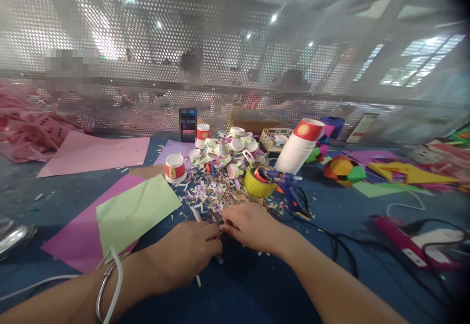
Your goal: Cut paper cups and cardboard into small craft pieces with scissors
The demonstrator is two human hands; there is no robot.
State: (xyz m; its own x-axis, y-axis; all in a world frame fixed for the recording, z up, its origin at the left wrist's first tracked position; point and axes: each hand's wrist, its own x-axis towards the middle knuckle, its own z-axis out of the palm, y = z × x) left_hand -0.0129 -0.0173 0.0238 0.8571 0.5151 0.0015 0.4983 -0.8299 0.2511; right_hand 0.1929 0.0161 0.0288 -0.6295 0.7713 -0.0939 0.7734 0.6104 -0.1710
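Observation:
My left hand (193, 246) is closed low over the blue table, its fingers curled around a slim pale pen-like tool (197, 213) that sticks out above and below the fist. Close beside it, my right hand (249, 222) is closed too, thumb and fingertips pinched together next to my left fingers. Whatever it pinches is hidden. Just beyond both hands lie many small paper scraps (205, 191) and a heap of pale green and white paper rings (235, 148). A thin white strip (199, 281) lies below my left hand.
Green paper (137, 211) and purple paper (69, 243) lie left, pink paper (99, 153) behind. Red-and-white paper cups (175, 168) and a leaning cup stack (295, 153) stand farther back. A blue glue gun (288, 187) rests on a yellow bowl (257, 187). Cables and a pink power strip (400, 243) lie right.

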